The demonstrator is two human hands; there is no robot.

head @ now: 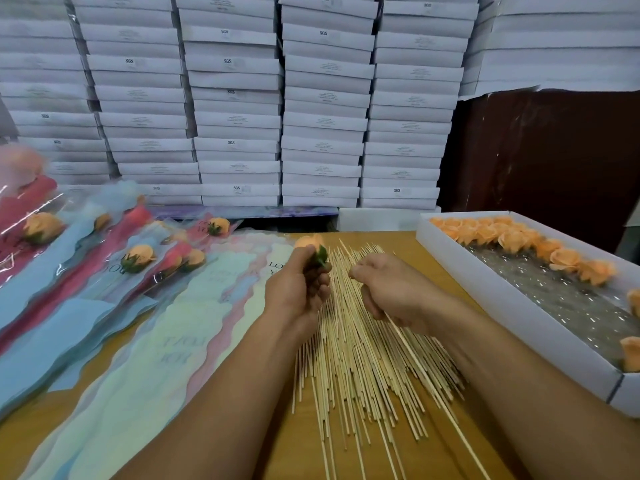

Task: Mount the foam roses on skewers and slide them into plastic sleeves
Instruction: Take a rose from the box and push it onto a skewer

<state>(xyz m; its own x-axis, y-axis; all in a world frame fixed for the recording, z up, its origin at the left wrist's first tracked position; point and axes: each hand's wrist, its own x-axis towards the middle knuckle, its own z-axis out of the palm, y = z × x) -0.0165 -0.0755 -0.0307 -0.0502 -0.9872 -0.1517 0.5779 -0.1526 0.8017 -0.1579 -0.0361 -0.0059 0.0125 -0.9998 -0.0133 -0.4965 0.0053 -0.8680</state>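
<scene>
Above the skewer pile (360,358), left-hand fingers (317,287) grip a rose (309,243).

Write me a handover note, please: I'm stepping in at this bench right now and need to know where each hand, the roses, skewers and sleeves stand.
Left hand: grips an orange foam rose by its green base.
Right hand: pinches one skewer, not yet in the rose.
Loose skewers lie fanned on the table between the arms.
Unmounted roses sit in the white tray at right.
Empty sleeves lie stacked to the left.
Done: sleeved roses piled at far left.
Left: push the skewer in, sleeve this rose, then work through the tray.
</scene>
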